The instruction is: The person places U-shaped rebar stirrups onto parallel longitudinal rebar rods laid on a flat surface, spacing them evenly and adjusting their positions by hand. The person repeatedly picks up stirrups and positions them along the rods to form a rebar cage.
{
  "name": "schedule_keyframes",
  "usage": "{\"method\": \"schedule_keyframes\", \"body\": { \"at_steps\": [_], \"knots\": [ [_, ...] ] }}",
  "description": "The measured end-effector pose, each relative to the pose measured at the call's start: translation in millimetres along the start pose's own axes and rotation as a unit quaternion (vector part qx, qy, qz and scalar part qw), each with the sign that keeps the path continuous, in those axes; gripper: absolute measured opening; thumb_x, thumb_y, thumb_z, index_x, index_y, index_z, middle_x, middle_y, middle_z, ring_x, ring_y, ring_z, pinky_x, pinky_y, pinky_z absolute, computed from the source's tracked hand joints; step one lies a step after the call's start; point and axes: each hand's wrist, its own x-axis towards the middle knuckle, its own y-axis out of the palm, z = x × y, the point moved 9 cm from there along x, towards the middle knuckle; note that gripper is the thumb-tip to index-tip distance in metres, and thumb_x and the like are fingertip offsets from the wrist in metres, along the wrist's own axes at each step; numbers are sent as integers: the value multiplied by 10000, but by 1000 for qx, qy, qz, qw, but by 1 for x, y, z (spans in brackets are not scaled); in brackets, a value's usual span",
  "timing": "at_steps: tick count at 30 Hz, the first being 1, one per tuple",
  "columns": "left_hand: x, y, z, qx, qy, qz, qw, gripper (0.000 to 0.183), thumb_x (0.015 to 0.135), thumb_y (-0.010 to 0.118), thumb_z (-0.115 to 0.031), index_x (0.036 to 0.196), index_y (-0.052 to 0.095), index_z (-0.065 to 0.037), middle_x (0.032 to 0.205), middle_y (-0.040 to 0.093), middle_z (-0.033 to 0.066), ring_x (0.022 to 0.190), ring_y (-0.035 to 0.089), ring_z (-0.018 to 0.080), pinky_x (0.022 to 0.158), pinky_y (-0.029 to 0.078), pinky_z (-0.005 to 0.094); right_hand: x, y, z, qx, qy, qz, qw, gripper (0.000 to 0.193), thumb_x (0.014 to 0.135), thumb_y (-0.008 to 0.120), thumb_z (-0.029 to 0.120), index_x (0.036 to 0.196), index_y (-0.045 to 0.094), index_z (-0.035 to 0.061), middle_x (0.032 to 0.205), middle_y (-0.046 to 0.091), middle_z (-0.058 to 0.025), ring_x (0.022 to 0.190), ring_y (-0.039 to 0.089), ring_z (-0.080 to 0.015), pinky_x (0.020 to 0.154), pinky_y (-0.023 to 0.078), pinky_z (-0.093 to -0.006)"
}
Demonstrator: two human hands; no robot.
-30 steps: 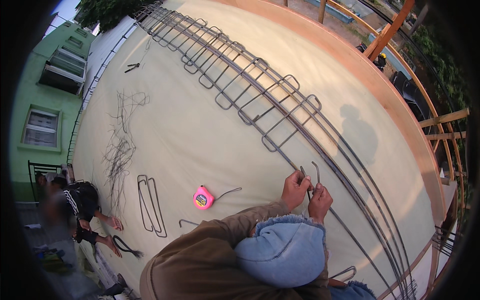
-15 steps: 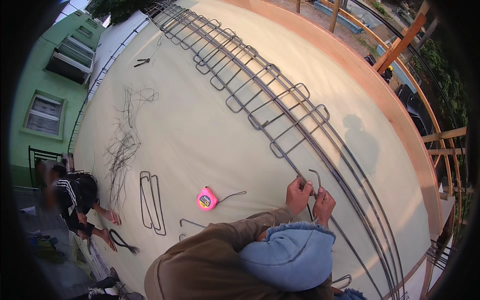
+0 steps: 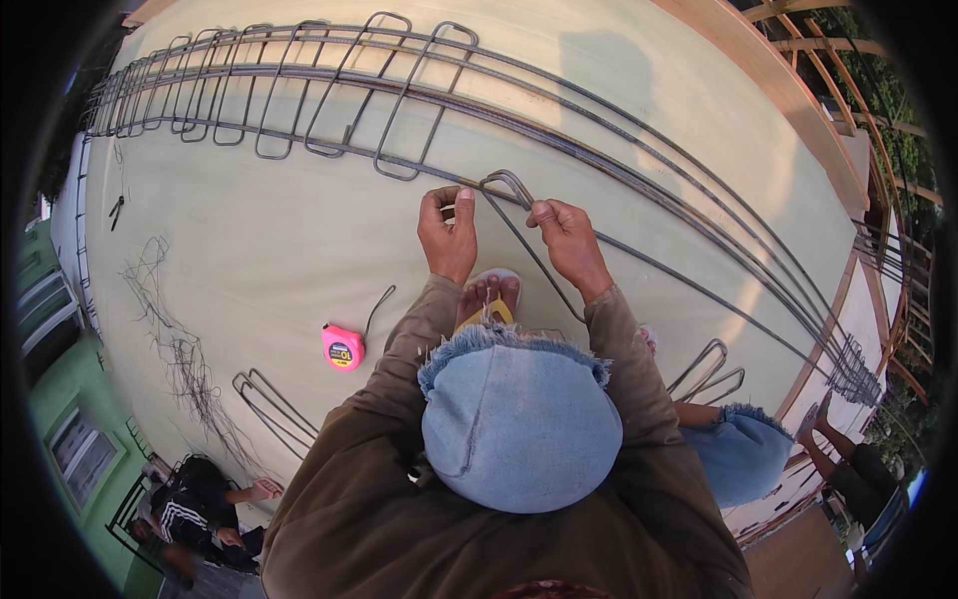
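Ahead of my hands (image 3: 504, 240) the long rebars (image 3: 639, 180) and their stirrups (image 3: 399, 110) cross the slab (image 3: 249, 230), blocking any reach forward. To my left the slab lies bare as far as the tape measure (image 3: 342, 346) and the loose stirrups (image 3: 269, 404). My foot (image 3: 489, 298) fills the gap beneath my hands; more stirrups (image 3: 709, 371) lie at my right.

Concrete slab (image 3: 249, 230) bears rebar cage (image 3: 419, 95), tape measure (image 3: 341, 347)

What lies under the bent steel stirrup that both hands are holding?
Under the stirrup held by the left hand and right hand lie the pale slab and a sandalled foot. Its lower end is covered by the denim knee.
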Motion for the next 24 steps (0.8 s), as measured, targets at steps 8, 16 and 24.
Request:
{"method": "schedule_keyframes", "body": {
  "at_steps": [8,16,24],
  "knots": [
    [-10,58,37,243,3,280,929,289,929,707,-153,1187,665,-29,994,709,154,882,693,221,778,546,342,-54,2,-86,247,380,103,885,402,1072,496,422,950,585,50,611,344,73,478,265,-31,423,253,-215],
    [-25,102,48,434,191,341,812,160,925,638,-178,1030,632,-56,989,629,173,855,669,384,701,551,494,-76,-6,-143,48,288,-64,954,327,1055,512,314,991,632,17,635,515,-1,538,463,-83,485,407,-267],
    [-38,120,57,483,224,373,760,140,929,617,-163,978,587,-35,983,614,168,903,674,366,716,572,476,-97,-3,-159,-48,261,-101,959,390,1046,503,305,947,665,-35,749,667,-144,612,605,-197,641,500,-356]
  ]
}}
